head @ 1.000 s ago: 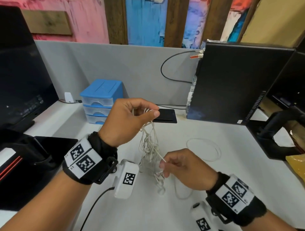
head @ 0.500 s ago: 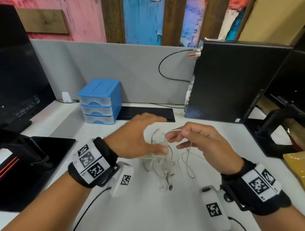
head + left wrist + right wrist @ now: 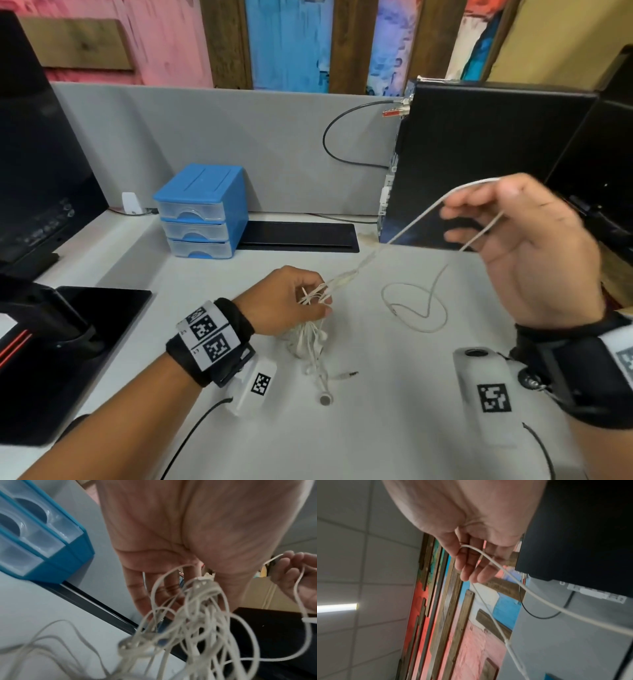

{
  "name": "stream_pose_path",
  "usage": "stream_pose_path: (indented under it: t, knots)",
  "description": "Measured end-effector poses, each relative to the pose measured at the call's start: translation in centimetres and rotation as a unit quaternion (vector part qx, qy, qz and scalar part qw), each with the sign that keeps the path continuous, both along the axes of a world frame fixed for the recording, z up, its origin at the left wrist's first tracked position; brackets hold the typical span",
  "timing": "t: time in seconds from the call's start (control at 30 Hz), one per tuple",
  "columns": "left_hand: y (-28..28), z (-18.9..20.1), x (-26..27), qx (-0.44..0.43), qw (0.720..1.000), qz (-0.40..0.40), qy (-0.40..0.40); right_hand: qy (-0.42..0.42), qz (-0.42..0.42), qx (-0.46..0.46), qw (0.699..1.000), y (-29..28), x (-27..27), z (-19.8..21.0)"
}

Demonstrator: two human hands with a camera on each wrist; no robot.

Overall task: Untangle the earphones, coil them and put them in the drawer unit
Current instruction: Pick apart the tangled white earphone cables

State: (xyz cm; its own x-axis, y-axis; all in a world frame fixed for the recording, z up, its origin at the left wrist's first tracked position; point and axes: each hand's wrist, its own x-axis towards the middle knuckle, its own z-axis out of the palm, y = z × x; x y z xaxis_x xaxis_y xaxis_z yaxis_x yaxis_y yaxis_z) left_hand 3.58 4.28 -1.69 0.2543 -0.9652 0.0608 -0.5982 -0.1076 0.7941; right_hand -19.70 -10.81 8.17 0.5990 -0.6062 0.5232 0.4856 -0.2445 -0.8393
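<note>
White table [image 3: 394, 428] against a grey partition: tangled earphones under work, both hands engaged.

Left hand [image 3: 291, 301], centre of the head view, has its fingers curled round the top of the tangled bundle of white wired earphones [image 3: 310, 339]; the bundle hangs from it to the table, with one earbud and the jack plug lying on the surface below. Right hand [image 3: 534, 246], raised at the right of the frame, has its fingers loosely curled, with one strand of the white cable looped over them; that strand runs taut down-left to the left hand, and its free end falls in a loose loop on the table between the hands. Blue plastic drawer unit with three clear drawers [image 3: 202, 212] stands at the upper left of the table, all drawers closed, well apart from the earphones. Black computer tower [image 3: 479, 164] stands at upper right.
</note>
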Motion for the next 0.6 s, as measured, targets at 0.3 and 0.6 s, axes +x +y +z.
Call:
stream_pose_path:
  t: [0.3, 0.6]
  knots:
    - [0.9, 0.2, 2.3, 0.047, 0.999, 0.021, -0.005, -0.047, -0.014, 0.091, 0.995, -2.0, -1.8, 1.6]
    - [1.4, 3.5, 0.2, 0.012, 1.0, 0.006, 0.027, 0.404, -0.102, -0.196, 0.888, 0.4, 1.8, -3.2]
